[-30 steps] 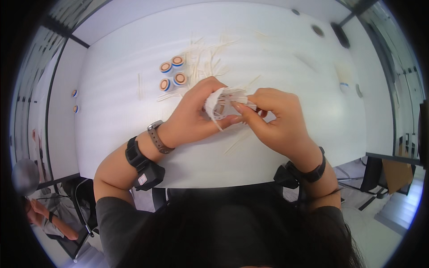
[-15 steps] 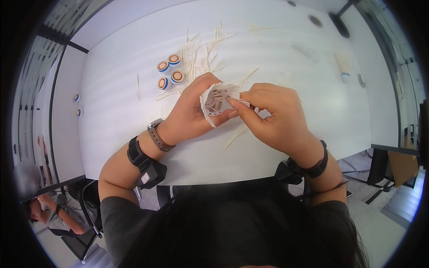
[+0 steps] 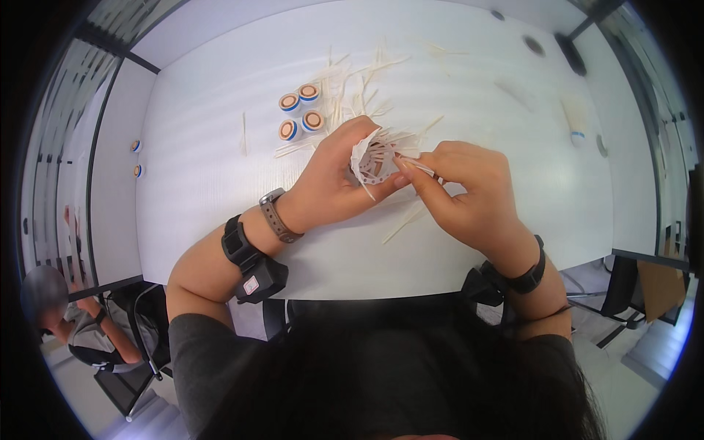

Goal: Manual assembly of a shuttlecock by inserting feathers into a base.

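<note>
The small white container [image 3: 372, 160], a round holder with a perforated top, sits just above the centre of the view, over the white table [image 3: 205, 220]. Several toothpicks already stand in it; the count cannot be read. The left hand [image 3: 334, 183] is closed around the container from the 9 o'clock side, tilting its open face toward the right hand. The right hand [image 3: 469, 192] pinches a single toothpick [image 3: 416, 166] between thumb and forefinger, its tip at the container's 3 o'clock edge, touching or just entering it.

Judged from this state, filling is under way but not complete. A scattered pile of loose toothpicks [image 3: 367, 88] remains at 12 o'clock of the container, and two more loose sticks [image 3: 402, 226] lie at 5 o'clock near the table edge. One stray stick [image 3: 244, 133] lies well apart at 10 o'clock.

Four round capped containers [image 3: 301, 116] with orange and blue rings stand grouped at 11 o'clock, beside the pile; whether they are filled cannot be determined.
</note>
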Tool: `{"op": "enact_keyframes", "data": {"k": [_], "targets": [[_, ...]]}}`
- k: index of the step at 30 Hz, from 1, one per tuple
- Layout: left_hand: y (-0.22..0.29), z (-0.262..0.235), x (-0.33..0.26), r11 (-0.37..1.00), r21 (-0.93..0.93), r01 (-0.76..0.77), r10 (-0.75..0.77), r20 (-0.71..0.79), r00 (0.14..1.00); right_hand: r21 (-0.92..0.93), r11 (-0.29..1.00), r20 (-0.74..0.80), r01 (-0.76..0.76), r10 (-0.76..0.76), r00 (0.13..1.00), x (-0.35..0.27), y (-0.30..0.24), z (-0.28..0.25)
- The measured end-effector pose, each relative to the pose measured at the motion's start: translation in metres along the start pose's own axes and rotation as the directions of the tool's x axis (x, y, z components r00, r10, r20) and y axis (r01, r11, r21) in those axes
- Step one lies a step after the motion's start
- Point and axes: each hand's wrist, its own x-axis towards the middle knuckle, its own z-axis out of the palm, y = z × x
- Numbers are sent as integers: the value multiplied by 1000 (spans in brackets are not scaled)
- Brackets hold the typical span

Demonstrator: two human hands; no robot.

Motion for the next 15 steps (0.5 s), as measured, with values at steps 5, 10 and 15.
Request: {"op": "enact_keyframes", "data": {"k": [5,10,15], "targets": [[-3,-2,1,993,70,-91,91,-2,996,18,1000,8,-17,17,1000,0,2,2],[-2,-3,2,984,115,-134,133,15,991,32,997,56,-76,74,996,-2,4,2],[-3,-5,2,981,122,-148,144,39,989,35,997,65,-64,62,996,-1,2,0]]}}
